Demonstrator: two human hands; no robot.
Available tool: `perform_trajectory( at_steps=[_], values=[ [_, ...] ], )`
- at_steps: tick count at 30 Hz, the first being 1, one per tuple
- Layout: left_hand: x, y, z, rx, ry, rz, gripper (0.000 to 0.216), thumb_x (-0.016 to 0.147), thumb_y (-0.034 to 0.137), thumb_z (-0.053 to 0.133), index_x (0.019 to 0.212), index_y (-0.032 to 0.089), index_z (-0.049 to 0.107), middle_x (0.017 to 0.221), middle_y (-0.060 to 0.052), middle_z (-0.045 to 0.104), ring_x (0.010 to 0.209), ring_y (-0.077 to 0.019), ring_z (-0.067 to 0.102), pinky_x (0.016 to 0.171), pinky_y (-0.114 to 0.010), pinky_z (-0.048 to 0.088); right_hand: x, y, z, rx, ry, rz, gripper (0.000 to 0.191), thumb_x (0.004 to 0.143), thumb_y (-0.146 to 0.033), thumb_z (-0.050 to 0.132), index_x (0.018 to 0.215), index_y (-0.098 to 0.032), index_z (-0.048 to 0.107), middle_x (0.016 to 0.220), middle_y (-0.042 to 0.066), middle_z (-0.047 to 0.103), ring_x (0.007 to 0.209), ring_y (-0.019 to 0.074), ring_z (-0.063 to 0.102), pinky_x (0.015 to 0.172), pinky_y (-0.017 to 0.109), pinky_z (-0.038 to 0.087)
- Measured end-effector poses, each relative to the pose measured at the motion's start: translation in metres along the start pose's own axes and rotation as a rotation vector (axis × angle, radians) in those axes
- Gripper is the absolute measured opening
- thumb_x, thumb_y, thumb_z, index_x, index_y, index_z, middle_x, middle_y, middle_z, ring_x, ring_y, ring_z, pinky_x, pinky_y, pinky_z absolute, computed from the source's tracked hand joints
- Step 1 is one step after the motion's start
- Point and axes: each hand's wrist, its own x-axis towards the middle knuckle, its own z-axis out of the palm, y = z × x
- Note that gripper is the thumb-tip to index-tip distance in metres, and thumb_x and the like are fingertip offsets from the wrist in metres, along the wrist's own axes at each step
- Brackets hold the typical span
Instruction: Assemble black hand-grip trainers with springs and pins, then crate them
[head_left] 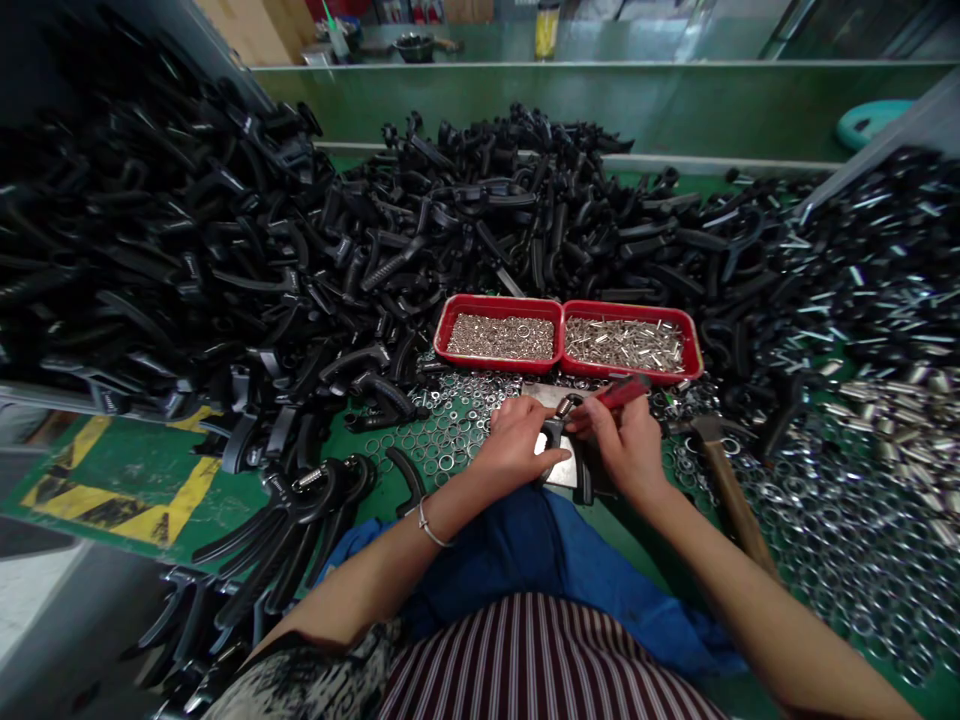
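My left hand is at the middle of the bench, its fingers closed on a black curved handle part with a shiny metal piece at its top end. My right hand grips a red-handled tool just to the right, close to the metal end of that part. The tool's working tip is hidden by the fingers, so its kind does not show. Beneath both hands lies a flat metal plate.
Two red trays of small rings and pins stand beyond my hands. Heaps of black handles rise behind and left. A wooden-handled hammer lies right, beside many metal rings and silver cylinders.
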Motion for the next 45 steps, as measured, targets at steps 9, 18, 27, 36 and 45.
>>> perform_trajectory(
  at_steps=[9,18,27,36,45],
  values=[
    [0.000,-0.003,0.000,-0.036,0.005,0.013,0.048,0.082,0.046,0.070,0.122,0.021,0.061,0.115,-0.008,0.056,0.111,-0.0285,0.047,0.098,-0.041,0.039,0.022,-0.005,0.004,0.068,-0.208,0.048,0.038,0.091,-0.061,0.053,0.097,-0.024,0.050,0.078,0.007,0.071,0.062,0.0236,0.068,0.058,0.036,0.055],
    [0.001,-0.011,0.002,-0.096,0.019,-0.007,0.053,0.079,0.049,0.073,0.123,0.022,0.060,0.121,-0.008,0.057,0.115,-0.0283,0.047,0.102,-0.042,0.037,0.016,0.007,-0.010,0.438,-0.101,0.119,0.027,0.091,-0.048,0.062,0.099,-0.025,0.052,0.088,0.003,0.074,0.071,0.0182,0.073,0.064,0.030,0.058],
    [0.001,-0.008,-0.001,-0.096,0.001,-0.019,0.053,0.078,0.047,0.074,0.123,0.021,0.061,0.119,-0.008,0.057,0.114,-0.0294,0.048,0.101,-0.043,0.038,0.011,0.009,-0.004,0.246,-0.067,0.057,0.027,0.094,-0.051,0.056,0.098,-0.025,0.051,0.085,0.004,0.074,0.070,0.0214,0.072,0.056,0.031,0.053],
    [-0.002,-0.010,0.000,-0.086,0.003,0.003,0.052,0.081,0.051,0.070,0.125,0.025,0.060,0.121,-0.008,0.057,0.116,-0.0294,0.048,0.100,-0.042,0.038,0.012,-0.009,-0.013,-0.342,-0.269,-0.245,0.025,0.097,-0.044,0.048,0.098,-0.021,0.057,0.094,0.012,0.070,0.085,0.0280,0.069,0.078,0.042,0.053],
    [0.000,-0.009,-0.003,-0.051,-0.005,-0.022,0.051,0.079,0.053,0.072,0.122,0.027,0.062,0.122,-0.006,0.057,0.116,-0.0288,0.049,0.100,-0.042,0.037,0.053,-0.024,-0.022,0.394,-0.659,0.241,0.042,0.092,-0.062,0.051,0.087,-0.021,0.054,0.066,0.005,0.071,0.040,0.0158,0.057,0.040,0.028,0.046]
  ],
)
